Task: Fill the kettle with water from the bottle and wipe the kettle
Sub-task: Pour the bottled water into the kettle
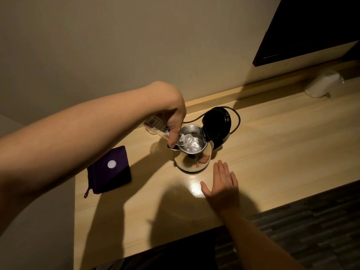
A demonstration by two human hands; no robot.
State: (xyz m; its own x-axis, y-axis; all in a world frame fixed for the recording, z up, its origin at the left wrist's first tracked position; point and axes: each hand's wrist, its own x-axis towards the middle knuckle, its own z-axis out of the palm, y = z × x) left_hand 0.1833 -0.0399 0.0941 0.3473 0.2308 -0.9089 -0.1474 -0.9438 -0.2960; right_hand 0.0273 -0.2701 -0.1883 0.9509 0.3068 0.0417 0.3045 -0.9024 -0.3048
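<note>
Left arm raised, your left hand (174, 115) grips the tilted bottle (155, 124) over the open kettle (191, 164), right hand (224, 185) flat, empty on the table (272, 143); any neck drift likely spills water outside the rim.

A mirror-silver kettle (191, 162) with black lid (216, 121) at centre frame; left, a deep purple cloth (113, 178) bearing a white cap (112, 164) on pale wood-grain table (282, 143).

Dim beige wall (97, 45) behind a pale wooden counter (282, 143); dark tiled floor (321, 230).
</note>
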